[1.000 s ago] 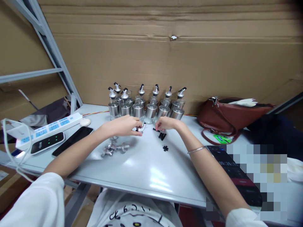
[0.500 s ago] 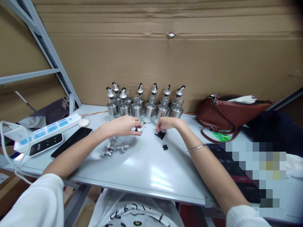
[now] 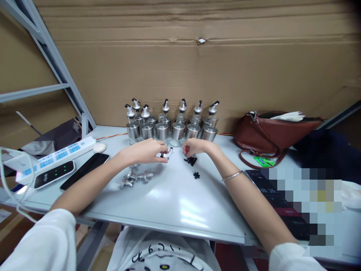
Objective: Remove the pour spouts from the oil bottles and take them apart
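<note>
Pinched between the thumb and fingers of my left hand (image 3: pixel 150 150) is a silver pour spout (image 3: pixel 169 153). My right hand (image 3: pixel 194 146) has its fingers drawn together just above a small pile of black flip caps (image 3: pixel 192 161); whether a cap is in them is hidden. A cluster of small round black pieces (image 3: pixel 196 175) lies nearer to me. To the left, below my left forearm, several loose silver spouts (image 3: pixel 134 177) rest on the table. Behind both hands stand rows of glass and steel oil bottles (image 3: pixel 178 131), the rear ones and some at the left topped with spouts.
A power strip (image 3: pixel 60 155), a white device with green lights (image 3: pixel 55 175) and a black phone (image 3: pixel 84 171) lie at the left. On the right are a brown handbag (image 3: pixel 270 131) and a large phone with a timer (image 3: pixel 276 195). Cardboard (image 3: pixel 169 67) backs the table.
My right hand has shifted slightly left and up from the black flip caps. My left hand keeps the spout in nearly the same place.
</note>
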The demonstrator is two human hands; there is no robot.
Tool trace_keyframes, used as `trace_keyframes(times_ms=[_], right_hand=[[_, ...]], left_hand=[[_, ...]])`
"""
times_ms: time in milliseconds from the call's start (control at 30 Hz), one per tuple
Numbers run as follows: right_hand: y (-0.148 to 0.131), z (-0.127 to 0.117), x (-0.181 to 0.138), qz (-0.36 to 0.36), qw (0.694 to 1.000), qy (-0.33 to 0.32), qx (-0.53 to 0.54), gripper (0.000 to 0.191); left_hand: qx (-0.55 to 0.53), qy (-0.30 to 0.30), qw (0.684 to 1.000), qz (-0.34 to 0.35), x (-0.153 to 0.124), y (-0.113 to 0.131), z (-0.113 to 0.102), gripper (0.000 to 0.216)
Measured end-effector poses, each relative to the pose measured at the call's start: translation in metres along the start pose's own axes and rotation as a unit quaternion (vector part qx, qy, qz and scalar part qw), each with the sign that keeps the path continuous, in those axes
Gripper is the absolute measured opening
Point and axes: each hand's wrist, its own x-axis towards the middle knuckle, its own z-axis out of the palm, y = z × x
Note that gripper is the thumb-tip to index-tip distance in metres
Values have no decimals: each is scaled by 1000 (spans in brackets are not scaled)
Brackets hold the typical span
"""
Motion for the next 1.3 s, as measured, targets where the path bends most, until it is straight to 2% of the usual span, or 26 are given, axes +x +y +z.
trace_keyframes(times_ms=[267, 500, 833, 933, 1100, 1200, 1300], right_hand=[[2, 0, 0, 17, 1000, -11, 13, 21], [2, 2, 3, 38, 998, 4, 42, 20], [0, 2, -1, 46, 997, -17, 55, 39], [-1, 1, -2, 40, 998, -15, 45, 31], [2, -1, -5, 44, 997, -49, 45, 11], [5, -6, -10, 45, 996, -61, 40, 12], [8, -13, -18, 38, 997, -66, 26, 24]], left_hand=[[-2, -1, 1000, -1, 0, 1, -1, 33], [2, -2, 1000, -6, 1, 0, 2, 32], [-2, -8, 1000, -12, 0, -1, 1, 33], [-8, -6, 1000, -11, 0, -1, 1, 33], [-15, -6, 1000, -14, -1, 0, -1, 32], [-16, -9, 1000, -17, -2, 1, -3, 31], [-11, -12, 1000, -18, -2, 1, -4, 32]])
